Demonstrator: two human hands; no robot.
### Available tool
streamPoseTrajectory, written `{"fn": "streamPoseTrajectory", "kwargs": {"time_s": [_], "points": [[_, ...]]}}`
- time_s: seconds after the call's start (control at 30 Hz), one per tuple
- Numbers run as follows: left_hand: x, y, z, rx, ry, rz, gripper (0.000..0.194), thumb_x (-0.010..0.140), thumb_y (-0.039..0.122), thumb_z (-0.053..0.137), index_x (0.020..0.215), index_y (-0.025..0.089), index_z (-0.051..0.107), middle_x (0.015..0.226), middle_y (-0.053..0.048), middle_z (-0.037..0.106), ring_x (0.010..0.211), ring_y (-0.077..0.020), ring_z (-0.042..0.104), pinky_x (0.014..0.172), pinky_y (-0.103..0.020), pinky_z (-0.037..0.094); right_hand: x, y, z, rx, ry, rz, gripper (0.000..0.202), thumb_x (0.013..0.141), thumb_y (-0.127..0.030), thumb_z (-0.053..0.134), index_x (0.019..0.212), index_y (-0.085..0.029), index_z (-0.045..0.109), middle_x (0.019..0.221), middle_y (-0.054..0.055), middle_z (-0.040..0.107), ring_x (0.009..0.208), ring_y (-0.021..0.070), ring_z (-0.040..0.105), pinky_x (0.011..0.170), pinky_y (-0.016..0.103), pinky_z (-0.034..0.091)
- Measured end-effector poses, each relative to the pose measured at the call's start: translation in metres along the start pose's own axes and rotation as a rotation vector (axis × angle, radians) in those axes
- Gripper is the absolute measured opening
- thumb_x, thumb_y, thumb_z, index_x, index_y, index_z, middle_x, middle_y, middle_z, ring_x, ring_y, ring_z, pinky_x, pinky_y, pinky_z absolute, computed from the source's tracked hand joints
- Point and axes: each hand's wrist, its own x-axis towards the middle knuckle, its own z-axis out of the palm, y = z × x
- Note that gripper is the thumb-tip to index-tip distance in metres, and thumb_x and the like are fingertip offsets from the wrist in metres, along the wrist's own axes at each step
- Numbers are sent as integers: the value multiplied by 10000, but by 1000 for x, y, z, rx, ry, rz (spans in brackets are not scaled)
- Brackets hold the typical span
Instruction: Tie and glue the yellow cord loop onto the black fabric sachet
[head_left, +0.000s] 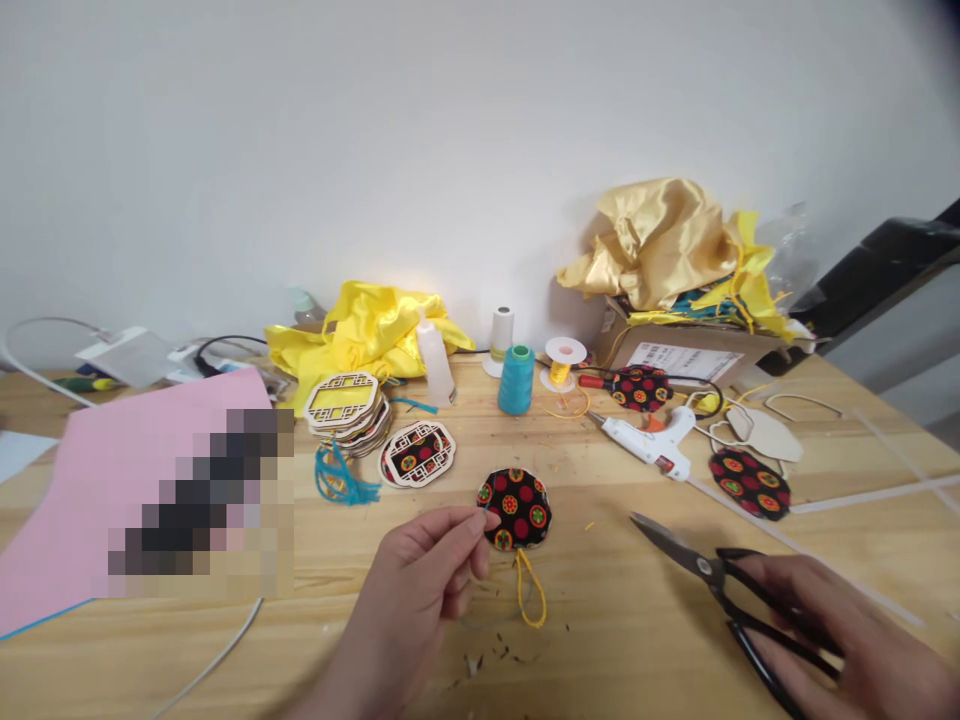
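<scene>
seeing left hand [431, 568] pinch thin thread [487, 509] at the patterned disc [519, 508] while right hand [855, 625] grips black-handled scissors [703, 567].

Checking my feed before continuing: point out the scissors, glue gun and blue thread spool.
Scissors [703, 567], head view: on the pivot.
Glue gun [646, 446], head view: on the white body.
Blue thread spool [516, 384], head view: on the wound thread.
</scene>
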Motion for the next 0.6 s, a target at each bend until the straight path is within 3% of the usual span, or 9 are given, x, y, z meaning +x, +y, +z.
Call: {"fn": "streamPoseTrajectory", "kwargs": {"time_s": [0.1, 0.23, 0.37, 0.47, 0.6], "points": [[-1, 0, 1, 4, -1, -4, 200, 641, 312, 713, 713, 126, 693, 484, 34, 519, 392, -20, 268, 377, -161, 171, 9, -42, -1, 320, -204, 18, 324, 670, -328, 606, 973, -216, 581, 973, 91, 636, 849, 238, 623, 668, 266, 525], [-1, -1, 0, 3, -21, -3, 190, 658, 310, 705, 715, 129, 692, 486, 36, 514, 395, -20, 270, 380, -164, 148, 22, -81, 10, 559, -457, -14, 426, 641, -420, 638, 996, -190, 586, 865, 87, 625, 767, 232, 598, 616, 271, 498], [-1, -1, -2, 8, -14, 16, 194, 660, 313, 701, 727, 131, 690, 496, 34, 515, 399, -24, 282, 381, -168, 154, 36, -97, 18, 610, -686, -69, 427, 702, -579, 547, 822, -173, 607, 677, 23, 560, 572, 143, 511, 515, 222, 435], [-2, 1, -2, 16, -12, 19, 204, 653, 324, 703, 720, 132, 691, 490, 34, 513, 393, -25, 278, 380, -170, 163, 45, -109, 10, 605, -811, -72, 457, 803, -584, 415, 815, -166, 599, 661, 3, 532, 551, 106, 462, 509, 193, 403], [-4, 1, -1, 31, -21, 38, 201, 653, 322, 700, 713, 130, 693, 483, 36, 510, 384, -26, 292, 375, -168, 182, 55, -123, 4, 583, -857, -81, 474, 807, -591, 403, 781, -160, 598, 613, -13, 484, 504, 91, 417, 457, 183, 364]]}}
